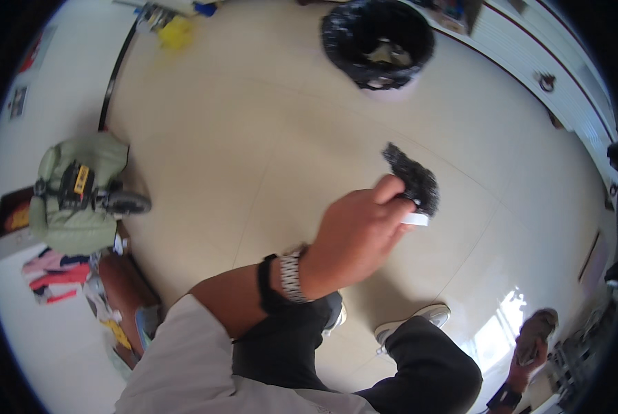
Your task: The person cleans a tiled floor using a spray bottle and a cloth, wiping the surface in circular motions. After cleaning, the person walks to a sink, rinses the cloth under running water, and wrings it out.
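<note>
My left hand (361, 233) is raised above the tiled floor, in front of my legs. Pinched in its fingers is a bunched piece of glossy black material (418, 181), which looks like crumpled plastic. A small white strip (415, 220) shows at its lower end, beside the fingertips. Far off to the lower right, near the edge of the picture, my right hand (530, 362) grips a grey-brown object (537, 331). Blur and distance keep me from telling what that object is.
A bin lined with a black bag (379, 49) stands ahead, with some refuse inside. White cabinets (537, 57) run along the right. On the left are an electric scooter with a green cover (81, 191), a brown case-like item (128, 282) and folded clothes (60, 274). Something yellow (175, 33) lies far left.
</note>
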`<state>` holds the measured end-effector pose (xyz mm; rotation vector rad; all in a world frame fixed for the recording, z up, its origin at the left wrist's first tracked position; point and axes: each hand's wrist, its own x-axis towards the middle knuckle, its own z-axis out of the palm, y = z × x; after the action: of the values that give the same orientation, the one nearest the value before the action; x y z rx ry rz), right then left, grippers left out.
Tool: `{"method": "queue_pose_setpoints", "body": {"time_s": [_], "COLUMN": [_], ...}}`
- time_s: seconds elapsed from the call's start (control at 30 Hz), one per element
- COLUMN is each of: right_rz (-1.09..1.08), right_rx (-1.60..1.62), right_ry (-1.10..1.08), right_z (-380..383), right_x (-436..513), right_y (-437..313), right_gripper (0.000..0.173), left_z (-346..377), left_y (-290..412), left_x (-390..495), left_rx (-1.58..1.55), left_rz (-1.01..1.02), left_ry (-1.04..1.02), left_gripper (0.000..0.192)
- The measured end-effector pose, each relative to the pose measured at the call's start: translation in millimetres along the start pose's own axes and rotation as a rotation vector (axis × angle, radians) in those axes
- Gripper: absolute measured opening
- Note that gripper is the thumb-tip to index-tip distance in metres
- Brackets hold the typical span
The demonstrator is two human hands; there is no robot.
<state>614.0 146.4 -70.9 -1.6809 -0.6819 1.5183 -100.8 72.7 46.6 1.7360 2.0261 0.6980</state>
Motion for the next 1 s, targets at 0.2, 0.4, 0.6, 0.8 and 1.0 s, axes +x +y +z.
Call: {"method": "queue_pose_setpoints", "body": {"time_s": [0.2,0.4,0.6,0.8,1.0], "right_rz": [-0.252,0.234,0.12,0.224,0.131], "right_rx": [-0.399,-0.083,-0.386,-0.417,-0.638], "right_ry": [0.229,0.15,-0.156,-0.57,-0.661], "right_z": [28,202,397,548,756], "right_x": [-87,-208,-297,-299,-311], "right_y": [-152,-333,-447,-506,-445], "right_gripper": [0.036,0.045,0.034,0.035,0.048], "left_z": [-53,-182,-379,-481,-495], "left_y": [13,65,100,112,93], "left_x": [-38,-106,-196,-297,-355], "left_rx": [-0.074,-0.19,-0.254,-0.197,-0.116], "left_rz": [-0.103,-0.328,-0.415,-0.616,-1.01], "left_ry": [0.133,0.297,0.445,0.507,0.542], "left_gripper": [0.032,0.032,0.032,0.026,0.027]}}
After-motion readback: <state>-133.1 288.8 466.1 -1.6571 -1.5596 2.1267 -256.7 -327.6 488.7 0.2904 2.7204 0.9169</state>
